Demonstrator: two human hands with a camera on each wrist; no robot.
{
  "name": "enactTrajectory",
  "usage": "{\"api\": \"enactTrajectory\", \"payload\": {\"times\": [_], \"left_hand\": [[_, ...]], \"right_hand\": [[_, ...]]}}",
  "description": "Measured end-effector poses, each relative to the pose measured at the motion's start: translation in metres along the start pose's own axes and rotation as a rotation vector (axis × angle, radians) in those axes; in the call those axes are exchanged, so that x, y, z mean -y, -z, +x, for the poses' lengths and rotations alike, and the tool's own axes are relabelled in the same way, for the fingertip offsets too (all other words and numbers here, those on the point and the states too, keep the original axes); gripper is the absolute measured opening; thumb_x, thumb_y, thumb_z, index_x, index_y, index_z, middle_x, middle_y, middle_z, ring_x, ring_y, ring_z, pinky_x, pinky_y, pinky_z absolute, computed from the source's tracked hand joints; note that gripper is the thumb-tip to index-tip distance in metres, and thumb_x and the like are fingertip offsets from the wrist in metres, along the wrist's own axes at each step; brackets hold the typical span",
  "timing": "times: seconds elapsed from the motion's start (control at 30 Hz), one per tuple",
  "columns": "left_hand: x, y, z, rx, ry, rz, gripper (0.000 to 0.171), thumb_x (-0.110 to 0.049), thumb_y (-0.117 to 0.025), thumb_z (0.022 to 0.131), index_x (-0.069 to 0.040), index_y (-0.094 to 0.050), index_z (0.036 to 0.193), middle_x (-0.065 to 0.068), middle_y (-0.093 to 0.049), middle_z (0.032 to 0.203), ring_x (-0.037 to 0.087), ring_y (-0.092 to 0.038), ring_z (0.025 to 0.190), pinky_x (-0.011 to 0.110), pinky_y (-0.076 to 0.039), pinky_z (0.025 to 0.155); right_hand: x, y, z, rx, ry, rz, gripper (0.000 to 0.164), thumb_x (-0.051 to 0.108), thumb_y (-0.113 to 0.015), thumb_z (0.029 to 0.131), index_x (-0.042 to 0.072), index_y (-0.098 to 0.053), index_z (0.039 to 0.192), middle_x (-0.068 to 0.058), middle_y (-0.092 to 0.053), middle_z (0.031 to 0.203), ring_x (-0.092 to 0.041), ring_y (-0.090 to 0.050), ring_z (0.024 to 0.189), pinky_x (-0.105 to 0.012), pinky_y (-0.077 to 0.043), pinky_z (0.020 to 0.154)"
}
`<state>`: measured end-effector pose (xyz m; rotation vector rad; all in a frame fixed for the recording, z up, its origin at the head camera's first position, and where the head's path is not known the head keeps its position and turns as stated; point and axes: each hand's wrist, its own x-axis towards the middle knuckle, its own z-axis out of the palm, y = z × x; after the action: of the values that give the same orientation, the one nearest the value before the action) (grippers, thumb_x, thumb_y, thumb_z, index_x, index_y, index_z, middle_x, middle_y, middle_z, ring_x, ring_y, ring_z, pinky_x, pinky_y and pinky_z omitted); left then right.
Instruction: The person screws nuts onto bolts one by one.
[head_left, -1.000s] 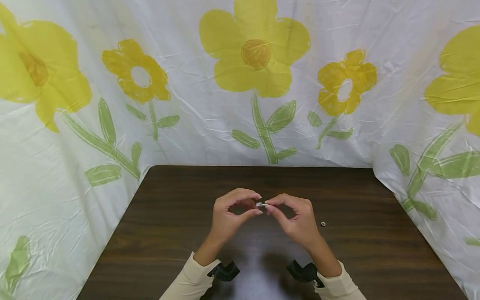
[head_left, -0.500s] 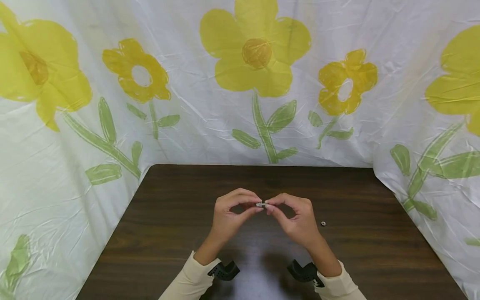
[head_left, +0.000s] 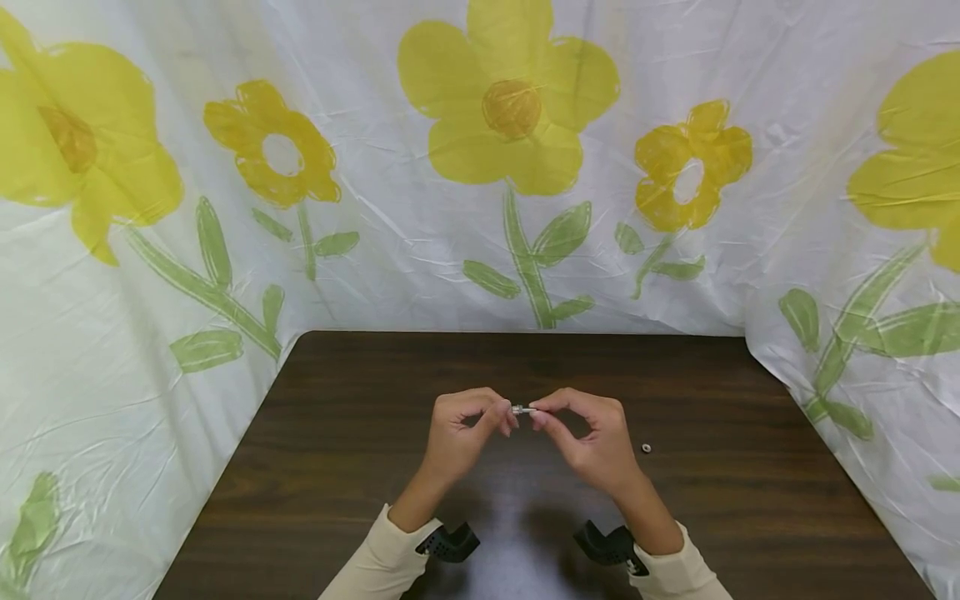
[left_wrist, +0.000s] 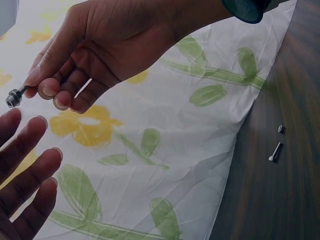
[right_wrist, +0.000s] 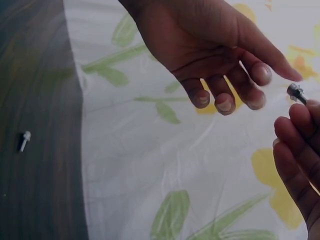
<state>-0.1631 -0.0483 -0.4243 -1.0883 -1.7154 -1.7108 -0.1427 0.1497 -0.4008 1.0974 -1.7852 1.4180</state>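
Note:
My right hand [head_left: 592,433] pinches the thin shank of a small metal bolt [head_left: 520,409] between thumb and index finger. It lies level above the table. A wider, nut-like collar sits near its left end, plain in the left wrist view. My left hand [head_left: 461,433] is close by that end; its thumb tip [right_wrist: 296,76] lies beside the bolt, and whether it touches cannot be told. In the right wrist view the left fingers are loosely bent and hold nothing. A small nut [head_left: 647,448] lies on the table right of my right hand.
A dark wood table [head_left: 345,467] lies beneath both hands. A loose bolt [left_wrist: 275,151] rests near the nut in the left wrist view. Another loose bolt [right_wrist: 24,141] shows in the right wrist view. A white flowered sheet [head_left: 420,275] surrounds the table's back and sides.
My left fingers came together on the bolt's left end, then the thumb rolled forward and the hand slipped off slightly left. The right hand has stayed in place with the bolt.

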Motion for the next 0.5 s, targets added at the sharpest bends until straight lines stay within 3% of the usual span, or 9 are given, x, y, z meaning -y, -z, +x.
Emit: {"api": "enactTrajectory", "payload": {"times": [0.13,0.33,0.5], "left_hand": [[-0.0022,-0.0004,0.0000,-0.023,0.048,-0.021,0.034,0.016,-0.060,0.092,-0.005,-0.064,0.066,0.011,-0.068,0.069,0.020,-0.064,0.060,0.029,-0.056,0.059],[-0.0048,0.0010,0.0000,-0.081,0.070,-0.055,0.007,0.004,-0.073,0.091,0.003,-0.069,0.096,0.017,-0.071,0.082,0.027,-0.066,0.059,0.031,-0.059,0.058],[-0.0045,0.0015,0.0019,-0.048,0.024,-0.021,0.037,0.003,-0.085,0.078,0.006,-0.066,0.111,0.019,-0.072,0.092,0.024,-0.068,0.063,0.030,-0.058,0.060]], "right_hand": [[0.0004,-0.0003,0.0000,-0.003,-0.007,-0.002,0.031,-0.020,-0.075,0.076,0.003,-0.074,0.096,-0.005,-0.072,0.077,-0.014,-0.068,0.066,-0.022,-0.057,0.066],[-0.0009,-0.0006,-0.0017,-0.002,-0.007,0.005,0.030,-0.020,-0.075,0.075,0.002,-0.074,0.096,-0.006,-0.072,0.077,-0.014,-0.069,0.067,-0.022,-0.057,0.067],[-0.0027,-0.0003,-0.0016,-0.004,-0.003,0.006,0.030,-0.020,-0.075,0.076,0.002,-0.073,0.096,-0.007,-0.072,0.077,-0.015,-0.068,0.067,-0.021,-0.056,0.067]]}}
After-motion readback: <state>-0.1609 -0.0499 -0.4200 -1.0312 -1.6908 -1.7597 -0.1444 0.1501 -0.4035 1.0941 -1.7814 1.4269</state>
